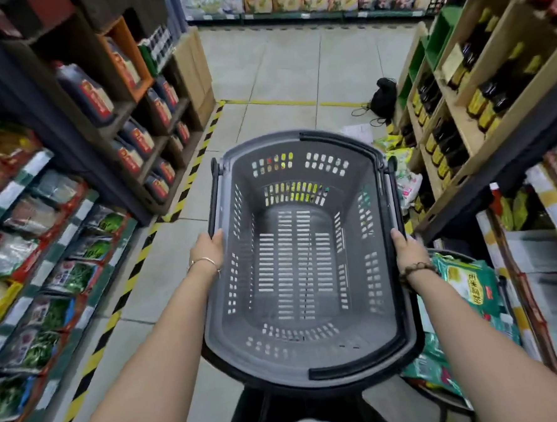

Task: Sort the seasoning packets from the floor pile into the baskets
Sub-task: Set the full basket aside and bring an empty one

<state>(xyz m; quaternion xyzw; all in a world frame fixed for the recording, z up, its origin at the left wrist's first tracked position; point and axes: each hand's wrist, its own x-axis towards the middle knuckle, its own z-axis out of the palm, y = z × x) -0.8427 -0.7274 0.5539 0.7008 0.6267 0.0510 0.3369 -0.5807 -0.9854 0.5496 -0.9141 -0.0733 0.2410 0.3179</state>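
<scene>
The loose pile of yellow-green and pink-and-white seasoning packets (400,167) lies on the tiled floor just past the far right corner of the empty grey plastic basket (307,362) I am carrying. Part of the pile is hidden behind the basket's rim.

That is the relation I would steer by. The pile sits ahead and to the right of the basket, so my right hand (406,248) is the nearer one. My left hand (209,251) has the whole width of the basket between it and the packets.

The basket's long axis runs straight away from me down the aisle, with black handle bars lying folded along its rim. Both hands grip it at about mid-length, one on each long side. The thumbs lie on top of the rim and the fingers are out of sight beneath it. The basket is held in the air, roughly level, with nothing inside.

To the near right of the basket, below my right forearm, stands a second dark-rimmed basket (449,252) holding green printed packets (467,284). Beyond the basket's far right corner, past the pile, a black bag with cords (384,96) lies on the floor. It sits by the wooden shelves of dark bottles (479,100).

My judgement is that the grey basket wants setting down close beside the pile, on its left. The right hand could then reach the packets without crossing over.
</scene>
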